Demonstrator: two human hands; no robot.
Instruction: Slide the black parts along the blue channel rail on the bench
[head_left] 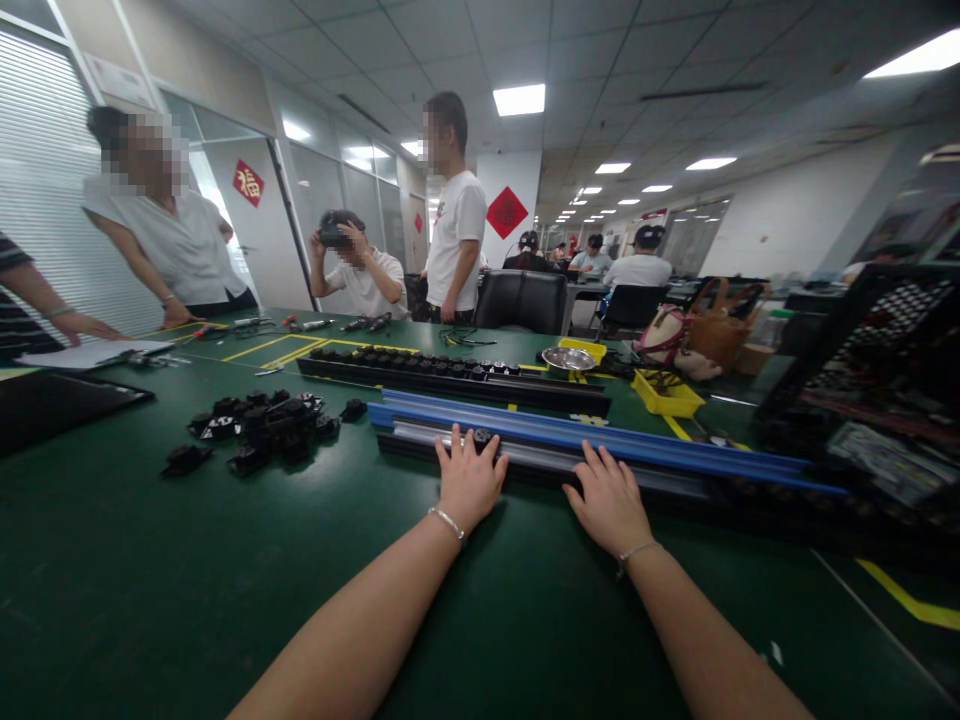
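Observation:
My left hand rests with spread fingers on the near edge of a long dark channel rail. A small black part sits in the rail by those fingertips. Further right along the same rail lies my right hand, its fingers stretched out over the edge. Directly behind runs a long blue rail, parallel to the dark one. To the left of my hands is a pile of small black parts. Neither palm shows, and no thing is visibly gripped.
Another black rail filled with black parts lies further back. Right of it are a metal bowl and a yellow tray. A dark rack stands at the right. Several people are around the green table and beyond.

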